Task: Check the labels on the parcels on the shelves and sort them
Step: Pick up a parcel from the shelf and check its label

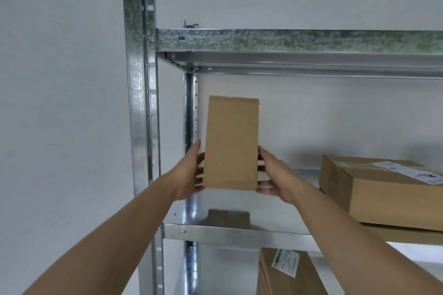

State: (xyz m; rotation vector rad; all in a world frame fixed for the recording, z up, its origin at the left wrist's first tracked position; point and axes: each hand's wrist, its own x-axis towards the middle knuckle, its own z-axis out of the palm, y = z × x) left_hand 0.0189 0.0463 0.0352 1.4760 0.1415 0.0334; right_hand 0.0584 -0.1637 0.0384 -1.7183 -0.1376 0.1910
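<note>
Right, we have the small parcel (231,143) upright in the air above the left end of the middle shelf (239,232), face toward us plain brown, no label visible on this side. Left hand (189,175) and right hand (273,175) both clamp it at the lower side edges, fingers wrapped behind, thumbs along the edges. Judging by the easy two-hand hold, it's probably light; stiff cardboard, matte, decent friction, square corners. Best hold is where we are now: opposing side faces, low down. We'd likely need to rotate it to find the label. To the right, a larger box (383,196) with a white label sits on the same shelf atop a flat one; another labelled box (285,273) sits below. Rack is galvanised steel, spangled, slotted posts.
</note>
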